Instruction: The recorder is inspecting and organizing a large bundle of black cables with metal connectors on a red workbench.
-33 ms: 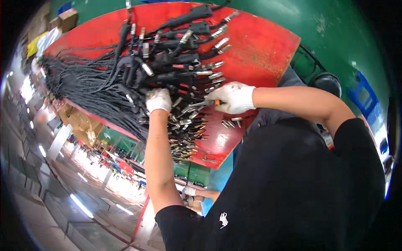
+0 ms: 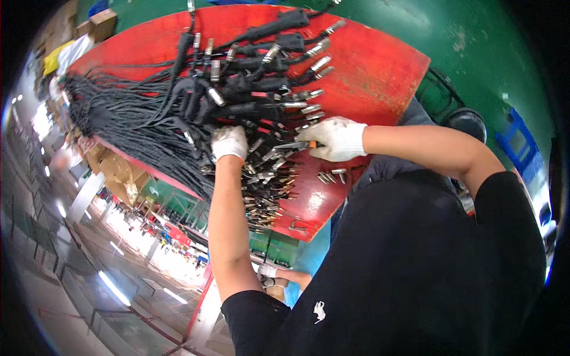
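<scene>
My right hand (image 2: 337,139), in a white glove, is closed round a pair of pliers (image 2: 291,146) with an orange patch on the handle. The jaws point left to metal cable ends beside my left hand. My left hand (image 2: 230,142), also gloved in white, is closed among the black cables (image 2: 142,136) and appears to grip one; its fingertips are partly hidden. Silver connectors (image 2: 319,63) tip the thick black cable handles above. Thin brass-coloured ends (image 2: 261,207) bunch together below. Several loose silver metal pieces (image 2: 326,177) lie below my right hand.
Everything lies on a worn red tabletop (image 2: 380,74). A blue plastic frame (image 2: 520,142) and a dark round seat-like object (image 2: 467,121) are on the green floor at right. Cardboard boxes (image 2: 103,25) stand at the far left. Another person's gloved hand (image 2: 267,270) shows below.
The whole view has shifted slightly, so the table and cables appear a little farther right. Both hands keep nearly the same places, with the pliers still in the right one.
</scene>
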The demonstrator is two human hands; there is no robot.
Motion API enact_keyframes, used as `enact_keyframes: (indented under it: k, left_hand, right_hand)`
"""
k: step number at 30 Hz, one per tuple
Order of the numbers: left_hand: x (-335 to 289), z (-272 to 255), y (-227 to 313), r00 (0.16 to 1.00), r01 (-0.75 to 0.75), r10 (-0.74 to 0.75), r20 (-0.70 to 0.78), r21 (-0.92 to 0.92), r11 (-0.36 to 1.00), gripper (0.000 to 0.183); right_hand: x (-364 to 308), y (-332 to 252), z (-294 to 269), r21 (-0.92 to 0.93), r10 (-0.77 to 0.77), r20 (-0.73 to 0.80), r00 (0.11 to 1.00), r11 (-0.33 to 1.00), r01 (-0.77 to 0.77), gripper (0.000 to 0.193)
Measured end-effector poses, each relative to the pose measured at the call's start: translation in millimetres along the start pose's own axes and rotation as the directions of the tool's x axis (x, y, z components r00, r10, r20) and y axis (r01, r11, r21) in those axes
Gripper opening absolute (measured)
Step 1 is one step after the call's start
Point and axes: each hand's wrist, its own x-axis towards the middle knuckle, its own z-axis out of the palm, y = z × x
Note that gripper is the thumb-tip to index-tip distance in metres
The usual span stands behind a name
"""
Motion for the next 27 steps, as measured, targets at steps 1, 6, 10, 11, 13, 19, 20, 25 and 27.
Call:
enact_keyframes:
  k: [1, 6, 10, 11, 13, 19, 20, 25, 27]
  left_hand:
    - [-2.1, 2.2, -2.7, 1.0, -0.003, 0.003, -0.011, -0.034, 0.999, 0.025]
    - [-16.0, 5.6, -15.0, 0.986, -0.126, 0.114, -0.122, -0.103, 0.987, 0.016]
    - [-23.0, -6.9, -11.2, 0.987, -0.163, 0.161, -0.026, -0.063, 0.985, 0.016]
    - [-25.8, -4.8, -11.3, 0.984, -0.178, 0.178, -0.012, -0.039, 0.983, 0.016]
    - [-29.5, 6.3, -7.9, 0.984, -0.163, 0.158, -0.079, -0.062, 0.985, 0.015]
    - [-58.8, -13.9, 8.4, 0.977, -0.169, 0.149, -0.155, -0.123, 0.978, 0.015]
    - [-63.2, -10.4, 10.8, 0.972, -0.168, 0.148, -0.181, -0.103, 0.98, 0.015]
    - [-52.3, -11.5, 15.8, 0.98, -0.117, 0.072, -0.187, -0.241, 0.963, 0.018]
    - [-39.4, -13.8, 19.8, 0.975, -0.115, 0.045, -0.216, -0.325, 0.939, 0.026]
  right_hand:
    - [1.3, -4.2, -4.9, 0.011, 0.027, 0.017, 0.999, 1.0, -0.027, 0.036]
    - [-13.1, -18.3, -13.5, -0.031, 0.045, -0.044, 0.998, 0.998, -0.047, 0.04]
    - [-21.0, -12.1, -12.1, -0.02, 0.095, -0.042, 0.995, 0.995, -0.096, 0.039]
    - [-21.6, -10.7, -12.0, -0.029, 0.08, -0.042, 0.996, 0.996, -0.081, 0.039]
    - [-25.1, -10.1, -10.2, 0.001, 0.056, -0.139, 0.989, 0.998, -0.056, 0.032]
    - [-24.4, -7.5, -14.1, 0.025, 0.081, -0.188, 0.979, 0.997, -0.078, 0.041]
    - [-21.4, -6.5, -13.1, 0.037, 0.106, -0.174, 0.979, 0.994, -0.101, 0.042]
    - [0.3, -18.0, -12.7, -0.011, 0.137, -0.099, 0.986, 0.99, -0.139, 0.045]
    - [3.0, -22.0, -15.7, -0.048, 0.126, -0.102, 0.987, 0.99, -0.131, 0.045]
